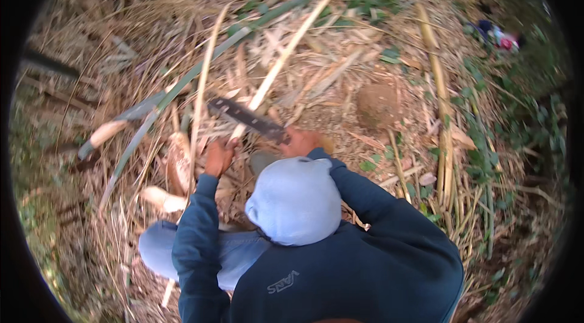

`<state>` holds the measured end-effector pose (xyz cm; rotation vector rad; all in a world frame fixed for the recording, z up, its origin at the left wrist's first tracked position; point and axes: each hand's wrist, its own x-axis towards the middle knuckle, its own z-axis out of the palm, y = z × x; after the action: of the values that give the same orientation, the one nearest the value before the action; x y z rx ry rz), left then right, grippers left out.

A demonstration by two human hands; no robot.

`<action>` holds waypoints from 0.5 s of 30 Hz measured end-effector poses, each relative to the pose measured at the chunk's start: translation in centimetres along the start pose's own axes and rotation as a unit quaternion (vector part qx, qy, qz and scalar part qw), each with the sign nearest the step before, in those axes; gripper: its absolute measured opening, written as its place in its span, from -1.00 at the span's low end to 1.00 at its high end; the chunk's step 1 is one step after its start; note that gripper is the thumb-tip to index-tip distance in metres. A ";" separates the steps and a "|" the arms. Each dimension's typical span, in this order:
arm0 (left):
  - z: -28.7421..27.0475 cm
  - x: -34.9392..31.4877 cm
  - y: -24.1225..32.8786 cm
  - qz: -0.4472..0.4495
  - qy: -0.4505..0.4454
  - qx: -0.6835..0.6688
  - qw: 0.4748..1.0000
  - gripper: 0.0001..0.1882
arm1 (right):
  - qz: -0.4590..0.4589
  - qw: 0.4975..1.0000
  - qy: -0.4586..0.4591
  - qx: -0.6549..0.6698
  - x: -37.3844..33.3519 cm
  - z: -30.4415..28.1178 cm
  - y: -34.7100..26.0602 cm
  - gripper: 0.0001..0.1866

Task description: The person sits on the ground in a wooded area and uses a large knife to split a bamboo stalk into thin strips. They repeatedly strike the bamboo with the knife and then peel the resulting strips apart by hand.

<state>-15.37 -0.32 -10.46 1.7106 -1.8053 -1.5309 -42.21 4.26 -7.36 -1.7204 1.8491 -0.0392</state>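
Observation:
My left hand [219, 156] is closed round the near end of a long pale split wooden strip [291, 49], which slants away to the far right. In my right hand [302, 142] is the right end of a broad dark blade [246, 118] with a row of small slots. The blade lies across the strip just beyond my left hand; whether they touch I cannot tell. A second pale strip [207, 73] runs upright close to the left of my left hand. My raised knee [295, 201] in light blue trousers is just below my right hand.
Green bamboo-like poles [176, 89] slant across the left. Yellowish canes [439, 98] stretch along the right. Shavings [274, 43] and dry stalks cover the ground. Pale wood chunks [163, 199] lie left of my left forearm. Red, white and blue items [502, 37] are at far right.

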 end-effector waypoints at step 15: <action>0.6 -0.3 0.4 -0.022 0.011 -0.133 0.991 -0.64 | -0.006 0.995 -0.051 0.086 -1.1 2.3 1.0 -0.53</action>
<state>-15.98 0.18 -10.29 1.6400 -1.4831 -1.6775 -42.09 6.33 -9.21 -1.5857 1.7087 -0.1103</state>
